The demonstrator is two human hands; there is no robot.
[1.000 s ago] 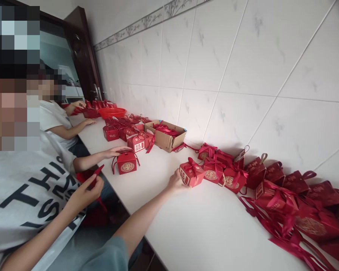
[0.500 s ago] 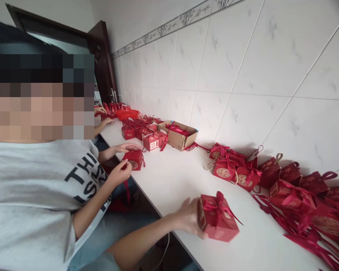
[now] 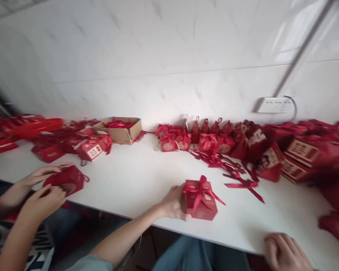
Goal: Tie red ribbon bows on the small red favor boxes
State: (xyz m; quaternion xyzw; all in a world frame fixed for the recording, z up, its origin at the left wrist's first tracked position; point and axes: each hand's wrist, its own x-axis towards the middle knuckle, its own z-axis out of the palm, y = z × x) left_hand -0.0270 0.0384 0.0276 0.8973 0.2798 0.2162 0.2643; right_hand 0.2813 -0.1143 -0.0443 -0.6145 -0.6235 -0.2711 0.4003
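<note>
My left hand [image 3: 173, 203] grips the left side of a red gift box [image 3: 201, 203] tied with a ribbon bow, at the front part of the white table [image 3: 135, 180]. My right hand [image 3: 286, 252] rests at the table's front edge on the right, its fingers curled in; nothing shows in it. Between the box and the wall lies a tangle of loose red ribbons [image 3: 234, 171]. Behind these stand several small red boxes [image 3: 168, 145], some with bows and some with handle loops.
On the left, a co-worker's hands [image 3: 46, 192] hold another red box [image 3: 73, 178]. A cardboard box [image 3: 127, 135] with red ribbon stands by the wall, near a red basin [image 3: 36, 127]. Larger red boxes [image 3: 302, 150] are stacked right, below a power strip [image 3: 274, 105].
My view has swung right, bringing my right hand and the stacked boxes into sight. My left hand still holds the bowed gift box. The co-worker's face has left the view.
</note>
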